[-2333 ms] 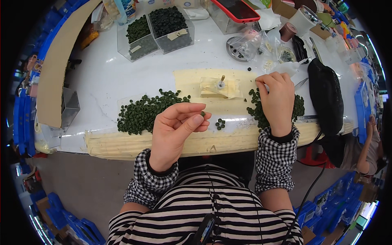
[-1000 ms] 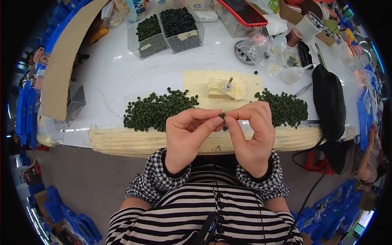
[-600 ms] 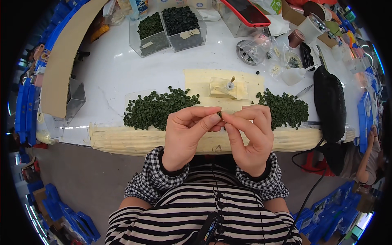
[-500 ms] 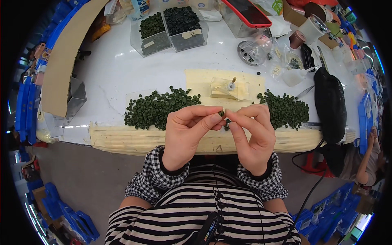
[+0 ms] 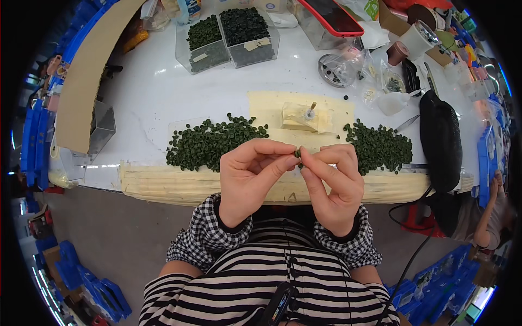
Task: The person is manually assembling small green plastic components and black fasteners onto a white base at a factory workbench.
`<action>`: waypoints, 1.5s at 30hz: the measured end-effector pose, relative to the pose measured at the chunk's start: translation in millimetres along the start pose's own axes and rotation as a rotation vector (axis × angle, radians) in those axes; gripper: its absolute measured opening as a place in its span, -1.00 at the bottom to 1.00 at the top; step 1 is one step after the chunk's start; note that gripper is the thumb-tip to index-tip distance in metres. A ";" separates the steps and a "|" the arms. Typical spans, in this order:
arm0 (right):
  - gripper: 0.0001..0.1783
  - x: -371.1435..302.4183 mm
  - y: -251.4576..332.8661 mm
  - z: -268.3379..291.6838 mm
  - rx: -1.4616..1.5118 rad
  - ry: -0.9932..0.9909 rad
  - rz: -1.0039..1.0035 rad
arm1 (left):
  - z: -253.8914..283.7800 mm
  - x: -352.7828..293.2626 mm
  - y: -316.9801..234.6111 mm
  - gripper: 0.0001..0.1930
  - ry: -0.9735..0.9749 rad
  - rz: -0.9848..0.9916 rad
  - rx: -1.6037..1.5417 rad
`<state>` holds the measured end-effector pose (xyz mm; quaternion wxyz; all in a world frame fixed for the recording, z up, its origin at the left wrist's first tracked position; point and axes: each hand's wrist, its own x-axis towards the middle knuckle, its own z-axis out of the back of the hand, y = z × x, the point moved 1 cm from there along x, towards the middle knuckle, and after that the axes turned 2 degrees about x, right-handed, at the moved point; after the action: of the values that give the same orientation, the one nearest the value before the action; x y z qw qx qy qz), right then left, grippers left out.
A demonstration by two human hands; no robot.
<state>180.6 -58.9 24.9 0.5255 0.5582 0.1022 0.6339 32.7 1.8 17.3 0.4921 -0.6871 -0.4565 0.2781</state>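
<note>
Frame centre: left hand (image 5: 241, 176) pinches green button-like disc (image 5: 297, 154), right hand (image 5: 338, 187) narrowed at it, grip unclear; probably fitting, next needs careful alignment.

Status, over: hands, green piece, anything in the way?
Left hand pinches small green piece. Right hand right at it, grip unclear. Taped block stands beyond both hands, not between them.

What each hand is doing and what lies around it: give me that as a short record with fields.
left hand: pinching green piece
right hand: close to that piece; contact unclear
left pile: green pieces
right pile: green pieces
between piles: taped block, peg on top
far side: two clear bins, phone
</note>
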 end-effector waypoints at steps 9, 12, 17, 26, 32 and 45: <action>-0.60 -3.6 1.4 -2.1 0.085 0.026 -0.033 | 7.2 2.6 3.2 -0.82 0.055 -0.197 0.202; -0.60 -4.1 2.2 -2.6 0.112 0.044 -0.058 | 10.8 3.3 2.3 -0.82 0.077 -0.220 0.257; -0.59 -3.1 1.6 -1.4 0.094 0.051 -0.060 | 11.7 5.0 1.1 -0.83 0.074 -0.054 0.119; -0.59 -1.1 0.7 -0.8 0.058 0.038 0.013 | 11.4 4.2 -1.7 -0.84 0.083 -0.001 0.070; -0.60 -2.1 -2.6 -2.5 0.082 0.055 0.035 | 6.2 2.3 -1.2 -0.87 0.019 0.013 0.043; -0.60 -3.8 -3.6 -1.0 0.109 0.070 0.048 | 10.9 0.8 1.3 -0.84 0.085 0.004 0.027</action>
<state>181.1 -59.8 19.7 0.4751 0.5656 0.1416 0.6590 24.4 7.0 12.3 0.5194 -0.6927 -0.4300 0.2560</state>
